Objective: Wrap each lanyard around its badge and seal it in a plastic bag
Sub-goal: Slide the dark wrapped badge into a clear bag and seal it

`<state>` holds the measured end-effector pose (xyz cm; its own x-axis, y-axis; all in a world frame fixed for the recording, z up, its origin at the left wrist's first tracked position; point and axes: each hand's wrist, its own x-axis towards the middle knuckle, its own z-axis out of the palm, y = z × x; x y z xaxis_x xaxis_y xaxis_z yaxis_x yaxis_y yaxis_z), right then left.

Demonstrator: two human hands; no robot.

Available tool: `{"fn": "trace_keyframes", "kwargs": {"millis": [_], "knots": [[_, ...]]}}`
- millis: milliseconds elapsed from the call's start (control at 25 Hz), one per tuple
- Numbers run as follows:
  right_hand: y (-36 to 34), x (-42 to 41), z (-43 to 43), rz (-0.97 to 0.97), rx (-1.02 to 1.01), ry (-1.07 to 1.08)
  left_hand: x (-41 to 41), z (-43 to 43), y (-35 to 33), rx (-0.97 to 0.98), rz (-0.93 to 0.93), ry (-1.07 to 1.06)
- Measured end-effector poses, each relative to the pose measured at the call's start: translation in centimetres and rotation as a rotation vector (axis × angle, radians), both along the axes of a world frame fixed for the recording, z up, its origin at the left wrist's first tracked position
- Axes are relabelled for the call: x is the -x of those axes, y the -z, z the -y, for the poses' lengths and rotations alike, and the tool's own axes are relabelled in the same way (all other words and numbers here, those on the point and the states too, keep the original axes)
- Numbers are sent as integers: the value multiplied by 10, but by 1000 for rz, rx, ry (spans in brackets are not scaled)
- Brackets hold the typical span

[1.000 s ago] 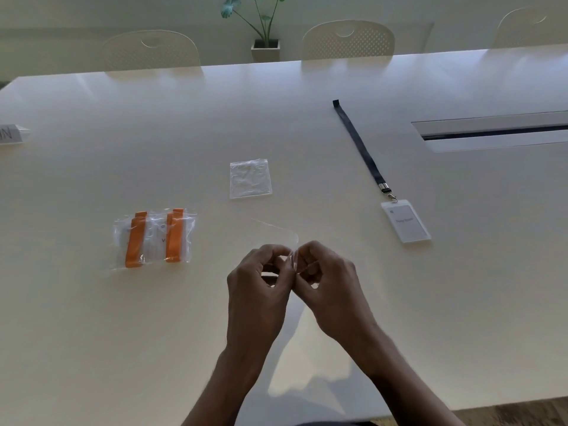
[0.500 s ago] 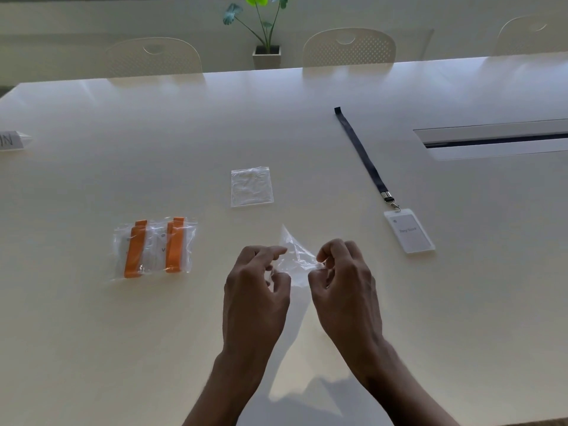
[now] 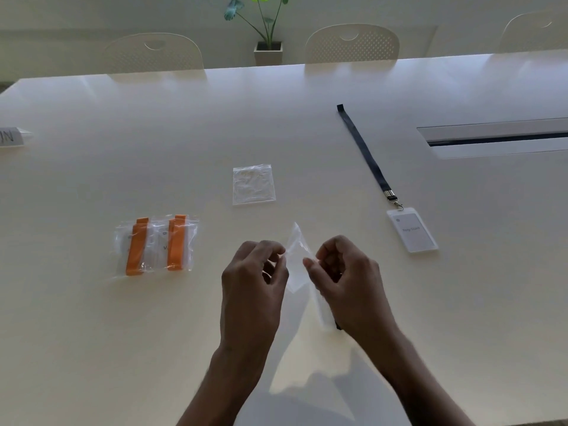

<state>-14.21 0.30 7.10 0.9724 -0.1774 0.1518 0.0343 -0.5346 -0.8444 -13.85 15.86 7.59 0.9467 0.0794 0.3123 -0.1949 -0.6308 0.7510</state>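
Head cam: left hand [image 3: 252, 284] & right hand [image 3: 347, 281] each pinch an edge of an empty bag [image 3: 296, 259], prob opening it. One orange set [image 3: 156, 244] already bagged; navy lanyard [image 3: 365, 152] w/ badge [image 3: 412, 230] unwrapped on table [image 3: 92, 333]; spare bag [image 3: 253, 184] waits.

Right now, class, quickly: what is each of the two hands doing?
Left hand: fingers closed, pinching one edge of the small clear plastic bag.
Right hand: fingers closed, pinching the same bag's opposite edge.
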Motion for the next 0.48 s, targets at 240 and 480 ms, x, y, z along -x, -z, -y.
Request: {"fn": "trace_keyframes", "kwargs": {"millis": [240, 480], "knots": [[-9, -16, 44, -80, 41, 23, -7, -12, -3, -21, 14, -29], [3, -32, 66, -355, 254, -232, -15, -19, -5, -140, 36, -56]]}}
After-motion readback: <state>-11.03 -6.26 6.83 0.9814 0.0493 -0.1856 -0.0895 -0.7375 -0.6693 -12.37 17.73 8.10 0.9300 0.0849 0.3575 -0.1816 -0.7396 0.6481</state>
